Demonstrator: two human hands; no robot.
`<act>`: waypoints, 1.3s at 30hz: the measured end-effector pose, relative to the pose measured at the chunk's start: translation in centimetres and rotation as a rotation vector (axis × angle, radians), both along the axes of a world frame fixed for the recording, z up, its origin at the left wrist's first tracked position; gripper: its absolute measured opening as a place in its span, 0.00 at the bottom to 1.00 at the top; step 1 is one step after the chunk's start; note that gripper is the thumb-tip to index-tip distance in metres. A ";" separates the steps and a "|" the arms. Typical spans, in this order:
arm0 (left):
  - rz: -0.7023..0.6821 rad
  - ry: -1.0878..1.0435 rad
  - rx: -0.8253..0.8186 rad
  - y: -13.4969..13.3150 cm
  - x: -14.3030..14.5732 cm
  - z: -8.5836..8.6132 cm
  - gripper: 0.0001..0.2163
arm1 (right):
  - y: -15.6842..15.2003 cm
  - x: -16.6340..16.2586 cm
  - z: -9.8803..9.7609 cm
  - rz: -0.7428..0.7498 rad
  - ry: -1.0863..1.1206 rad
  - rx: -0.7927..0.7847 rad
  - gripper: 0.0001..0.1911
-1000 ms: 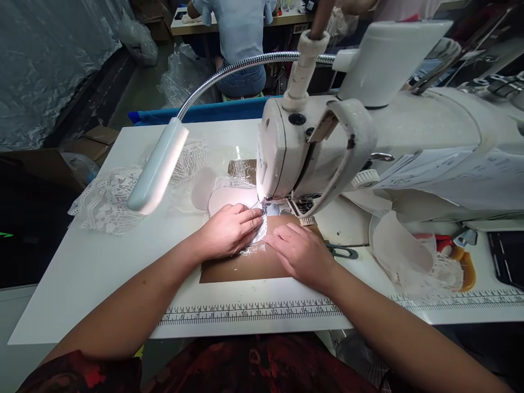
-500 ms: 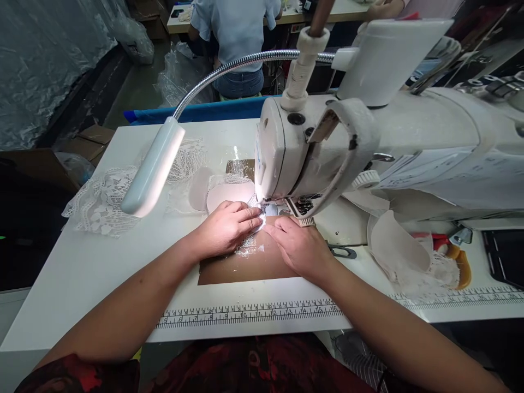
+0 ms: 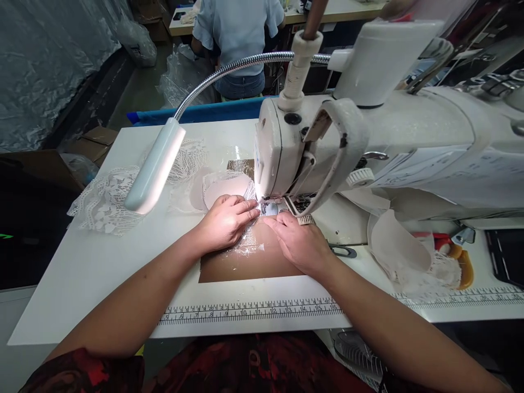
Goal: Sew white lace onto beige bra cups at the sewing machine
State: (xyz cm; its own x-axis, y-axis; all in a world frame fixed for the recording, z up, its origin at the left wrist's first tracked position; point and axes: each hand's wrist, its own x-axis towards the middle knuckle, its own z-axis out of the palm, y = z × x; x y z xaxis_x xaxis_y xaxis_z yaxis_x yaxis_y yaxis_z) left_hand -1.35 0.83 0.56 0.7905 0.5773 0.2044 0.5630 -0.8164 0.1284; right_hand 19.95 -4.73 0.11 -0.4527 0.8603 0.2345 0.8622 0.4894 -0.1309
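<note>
My left hand (image 3: 230, 221) presses a piece of white lace with a pale pink cup (image 3: 226, 190) against the work surface, its fingers close together and their tips by the needle area of the white sewing machine (image 3: 272, 147). The thumb is hidden. The cup lies beyond the knuckles, with lace along its edge. On the other side of the presser foot, my right hand (image 3: 301, 243) is closed, several fingers curled under and one digit pointing left. Whatever it may pinch is hidden. Under both hands lies a brown sheet (image 3: 245, 267) partly covered with clear tape.
A lamp (image 3: 155, 166) on a bendy neck hangs over the left side, above white lace (image 3: 108, 202). Pale cups with lace (image 3: 403, 245) and small metal clippers (image 3: 344, 251) lie right. A printed ruler (image 3: 254, 313) runs along the front edge. Another person (image 3: 237, 38) sits beyond.
The cup and lace have shifted slightly away and left, and my left fingertips have moved a little the same way. Less lace shows between my hands. The right hand stays nearly in place.
</note>
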 end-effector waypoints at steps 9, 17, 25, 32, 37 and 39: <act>0.077 0.138 0.011 -0.5 -0.1 1.3 0.21 | -0.4 0.7 0.1 0.044 0.058 0.011 0.20; 0.080 0.182 -0.266 -2.4 -0.5 4.5 0.21 | -0.4 1.4 -0.2 -0.029 0.021 0.002 0.16; -0.039 0.028 -0.181 -2.7 0.8 2.5 0.15 | -1.0 1.7 0.7 0.212 0.105 -0.021 0.14; -0.024 0.056 -0.128 -2.9 0.8 1.9 0.16 | -1.2 1.5 0.5 0.330 0.030 -0.005 0.14; -0.015 0.076 -0.121 -2.8 1.0 1.8 0.17 | -1.3 1.4 0.3 0.311 0.021 0.026 0.13; -0.014 0.076 -0.114 -2.7 1.0 1.7 0.17 | -1.3 1.2 0.3 0.288 0.018 0.027 0.13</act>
